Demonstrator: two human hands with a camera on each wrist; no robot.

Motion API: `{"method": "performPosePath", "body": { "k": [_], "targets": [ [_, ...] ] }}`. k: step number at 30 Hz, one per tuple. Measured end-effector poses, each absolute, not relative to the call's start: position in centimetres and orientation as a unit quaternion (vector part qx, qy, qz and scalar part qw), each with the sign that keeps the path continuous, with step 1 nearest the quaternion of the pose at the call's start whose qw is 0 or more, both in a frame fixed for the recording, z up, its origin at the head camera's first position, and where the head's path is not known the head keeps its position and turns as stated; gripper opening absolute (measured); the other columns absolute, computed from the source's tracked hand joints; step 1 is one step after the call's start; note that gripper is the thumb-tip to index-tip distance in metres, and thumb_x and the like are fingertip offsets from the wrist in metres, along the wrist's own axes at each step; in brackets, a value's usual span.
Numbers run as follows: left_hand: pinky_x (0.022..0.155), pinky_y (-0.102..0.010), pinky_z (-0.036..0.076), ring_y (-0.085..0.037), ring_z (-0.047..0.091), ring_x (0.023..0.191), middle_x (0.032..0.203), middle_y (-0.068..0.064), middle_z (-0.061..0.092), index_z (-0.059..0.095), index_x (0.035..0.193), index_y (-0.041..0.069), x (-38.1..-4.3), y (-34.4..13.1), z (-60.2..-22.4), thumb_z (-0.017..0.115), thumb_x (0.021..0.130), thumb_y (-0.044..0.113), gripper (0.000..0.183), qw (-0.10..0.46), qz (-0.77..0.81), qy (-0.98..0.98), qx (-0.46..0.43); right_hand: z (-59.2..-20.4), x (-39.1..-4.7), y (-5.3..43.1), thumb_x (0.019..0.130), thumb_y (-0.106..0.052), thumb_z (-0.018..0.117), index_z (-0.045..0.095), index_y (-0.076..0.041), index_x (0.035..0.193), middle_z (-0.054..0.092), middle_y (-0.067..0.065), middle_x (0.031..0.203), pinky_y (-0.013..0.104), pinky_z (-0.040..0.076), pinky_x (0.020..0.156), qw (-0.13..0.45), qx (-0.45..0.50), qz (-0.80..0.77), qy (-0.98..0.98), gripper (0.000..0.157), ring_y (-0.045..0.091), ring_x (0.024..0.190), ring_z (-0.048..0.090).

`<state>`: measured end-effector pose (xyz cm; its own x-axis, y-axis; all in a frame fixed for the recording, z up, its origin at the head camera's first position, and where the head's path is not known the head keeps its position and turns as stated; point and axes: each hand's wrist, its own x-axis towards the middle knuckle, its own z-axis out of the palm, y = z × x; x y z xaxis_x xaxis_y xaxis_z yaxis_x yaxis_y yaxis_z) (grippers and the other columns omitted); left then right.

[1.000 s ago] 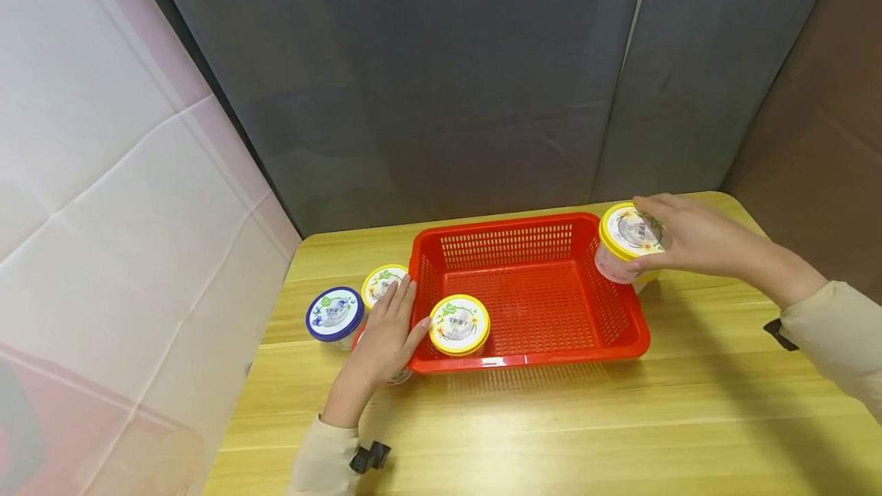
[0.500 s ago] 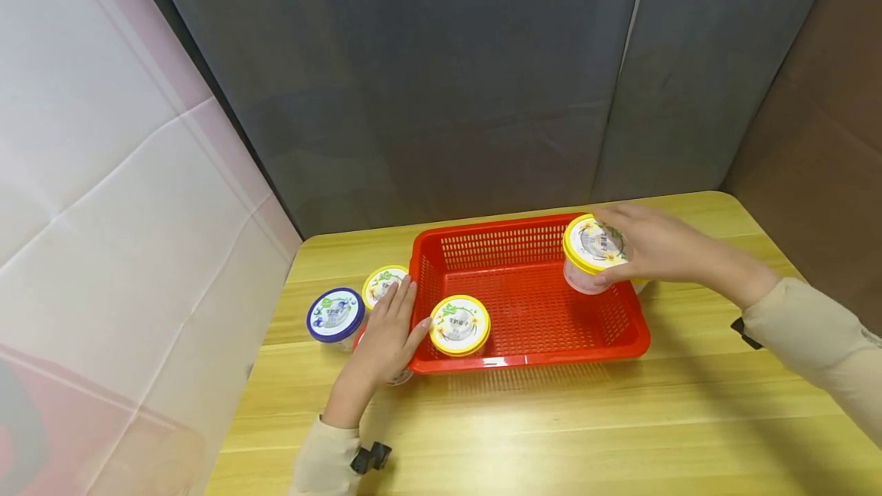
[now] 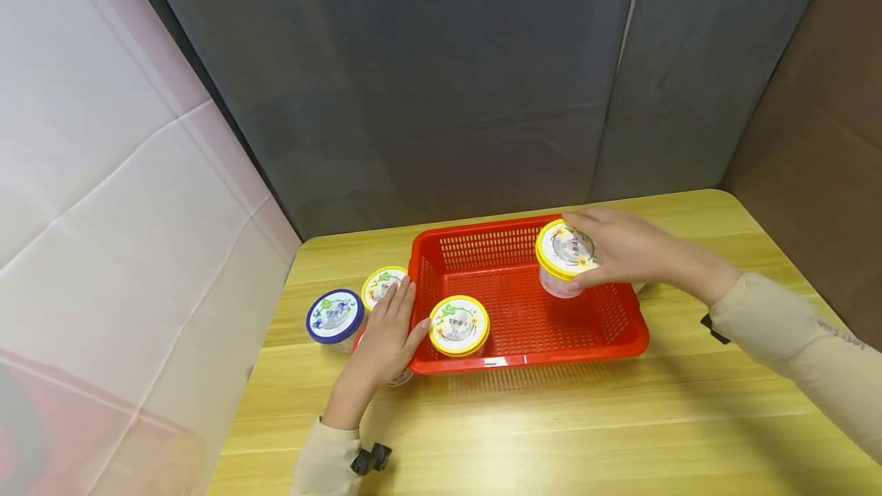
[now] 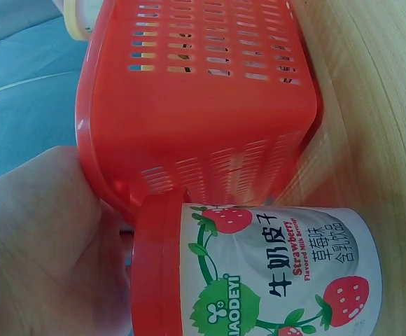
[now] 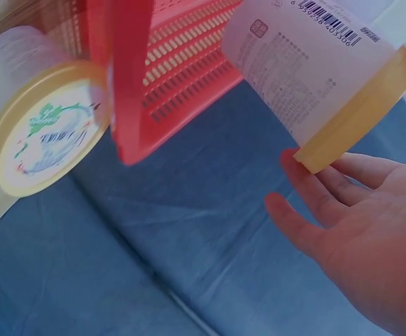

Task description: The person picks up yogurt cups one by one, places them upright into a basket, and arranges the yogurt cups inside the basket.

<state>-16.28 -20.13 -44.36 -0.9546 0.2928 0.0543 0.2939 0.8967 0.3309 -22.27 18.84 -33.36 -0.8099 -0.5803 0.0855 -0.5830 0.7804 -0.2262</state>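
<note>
My right hand point(image 3: 623, 247) pinches a tub with a yellow lid point(image 3: 561, 251) by the lid's edge, over the right part of a red basket point(image 3: 565, 358). In the right wrist view, the barcode side of this tub point(image 5: 308, 63) shows. Inside the basket's front left corner stands another yellow-lidded tub point(image 3: 458, 325). My left hand point(image 3: 382, 343) lies with straight fingers along the basket's left rim, thumb towards the tub inside. Beneath that hand is a red-lidded strawberry tub point(image 4: 280, 273), clear in the left wrist view but mostly hidden in the head view.
Left of the basket stand a blue-lidded tub point(image 3: 335, 314) and a yellow-lidded tub point(image 3: 379, 284). One more yellow-lidded tub point(image 5: 49, 140) sits outside the basket's right end. A dark grey partition point(image 3: 448, 98) rises behind the wooden table point(image 3: 524, 435), with a white one point(image 3: 124, 174) at left.
My right hand has carried the yellow-lidded tub leftward, from over the basket's right rim to above its inside. The left hand has stayed in place.
</note>
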Motion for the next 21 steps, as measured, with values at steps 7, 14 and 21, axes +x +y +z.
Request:
{"method": "performPosePath", "body": {
  "k": [7,14,21],
  "targets": [
    [0.125,-0.057,0.017,-0.037,0.013,0.155,0.168,-0.011,0.015,0.021,0.158,0.005,-16.3,-20.2,-44.4,0.039,0.105,0.046,0.069,0.007,-0.17,-0.974,-0.15,-33.9,-22.5,16.8,0.072,-0.056,0.081,0.042,-0.001,0.148,0.049,0.02,0.147,0.054,0.045,0.107,-0.008,0.322,0.114,-0.94,0.101,0.037,0.131,0.051],
    [0.126,-0.056,0.016,-0.037,0.012,0.156,0.168,-0.009,0.013,0.019,0.158,0.006,-16.1,-20.2,-44.3,0.038,0.105,0.047,0.07,0.0,-0.174,-0.974,-0.147,-34.5,-22.3,15.0,0.073,-0.06,0.079,0.04,-0.005,0.151,0.046,0.016,0.151,0.056,0.04,0.113,-0.032,0.328,0.117,-0.937,0.103,0.036,0.137,0.046],
    [0.126,-0.057,0.015,-0.037,0.012,0.156,0.168,-0.01,0.013,0.019,0.158,0.006,-16.1,-20.1,-44.3,0.038,0.105,0.047,0.07,0.002,-0.177,-0.973,-0.15,-35.7,-22.1,14.1,0.07,-0.065,0.079,0.04,-0.007,0.151,0.044,0.015,0.153,0.056,0.038,0.115,-0.042,0.333,0.123,-0.934,0.107,0.035,0.14,0.044]
  ]
}}
